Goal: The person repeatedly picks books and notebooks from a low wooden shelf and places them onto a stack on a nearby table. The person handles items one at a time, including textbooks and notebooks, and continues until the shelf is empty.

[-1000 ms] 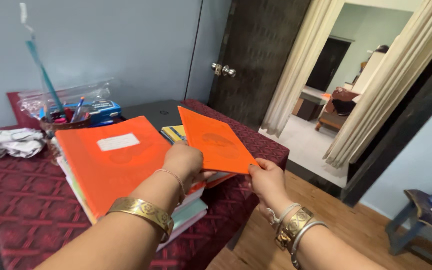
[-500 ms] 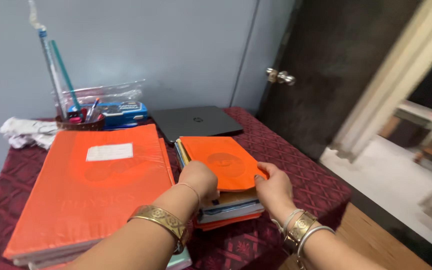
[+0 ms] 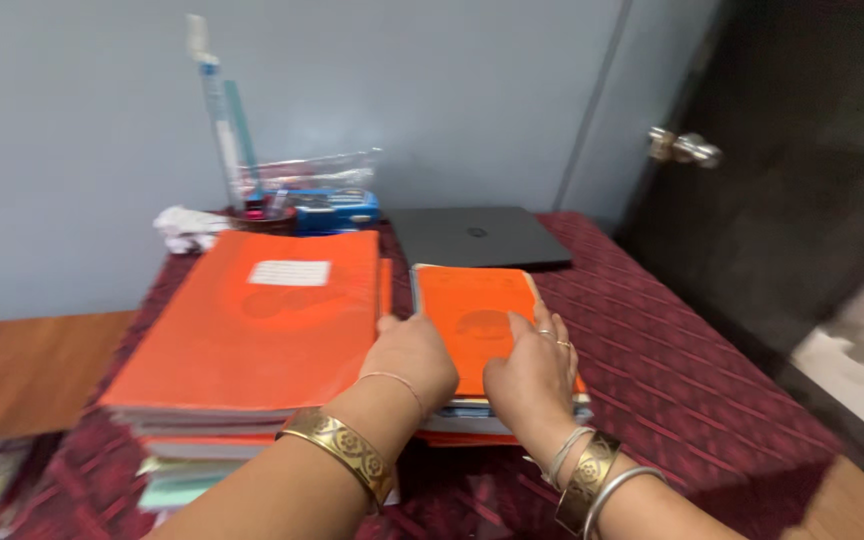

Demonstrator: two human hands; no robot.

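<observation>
A small orange notebook (image 3: 472,305) lies flat on top of a short stack of books (image 3: 507,418) on the table with a maroon cloth (image 3: 672,360). My left hand (image 3: 414,358) rests on the notebook's near left edge, and my right hand (image 3: 530,368) lies on its near right part, fingers spread on the cover. To the left, a large orange book with a white label (image 3: 257,315) tops a taller stack.
A closed dark laptop (image 3: 477,237) lies behind the notebook. A pen holder with tall rulers (image 3: 227,130), a blue box (image 3: 337,210), a clear plastic pouch and white cloth (image 3: 184,228) sit at the back. A dark door with a knob (image 3: 687,148) stands at right.
The small orange notebook, held tilted in the air a second ago, came down flat onto the short stack. Both hands now press on it. The view swung left, away from the doorway.
</observation>
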